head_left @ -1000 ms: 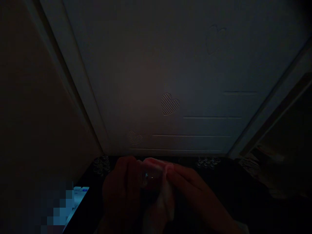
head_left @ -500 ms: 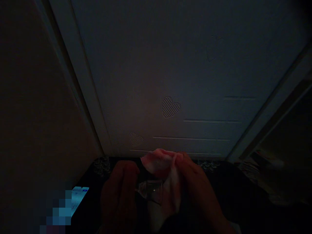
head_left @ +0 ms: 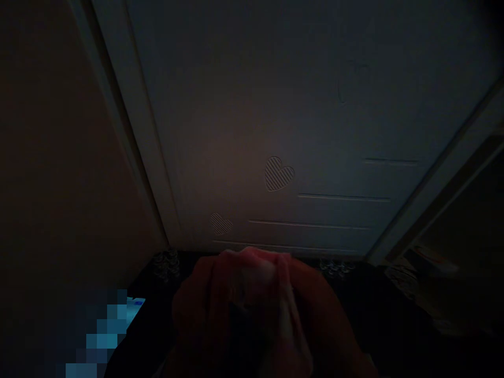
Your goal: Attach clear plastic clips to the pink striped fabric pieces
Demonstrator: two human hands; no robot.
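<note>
In the dim head view, a pink and white cloth (head_left: 258, 270) is bunched between my two hands. My right hand (head_left: 321, 296) is closed on the cloth at its right side, and a fold hangs down below the fingers. My left hand (head_left: 199, 302) is closed at the cloth's left edge. It held a small clear stemmed glass a moment ago; now the cloth, the fingers and the darkness hide nearly all of that glass.
Clusters of small clear glasses stand at the back left (head_left: 166, 265) and back right (head_left: 336, 268) of the dark tabletop (head_left: 378, 294). A lit phone screen (head_left: 136, 310), partly pixelated, lies at the left. Behind rises a pale panel (head_left: 236, 131) with embossed hearts.
My hands have come closer together. The cloth has moved left over the small glass, which showed plainly before and is now mostly covered. The view has shifted slightly.
</note>
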